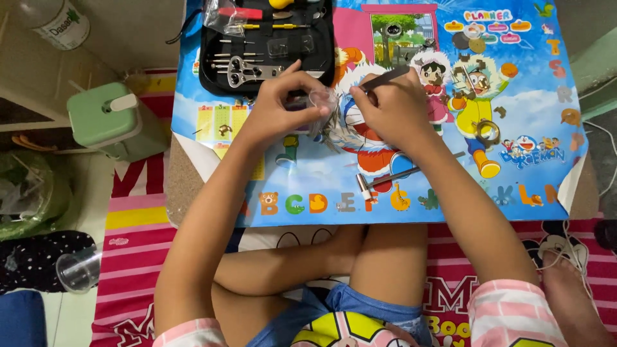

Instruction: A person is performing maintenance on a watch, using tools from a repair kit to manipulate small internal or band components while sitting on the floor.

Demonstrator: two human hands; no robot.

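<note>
My left hand (277, 106) pinches a small clear plastic piece (321, 101) over a colourful cartoon-printed table top (450, 180). My right hand (392, 106) is closed around a thin grey metal tool (385, 78) whose tip points toward that clear piece. The two hands almost touch. What lies under the fingers is hidden. A small metal hammer (385, 180) lies on the table just below my right wrist.
A black open tool case (267, 42) with small metal tools sits at the table's far edge. Small round parts (472, 42) and a ring (487, 130) lie at the right. A green box (112, 119), a clear cup (78, 270) and a bottle (54, 22) stand on the left floor.
</note>
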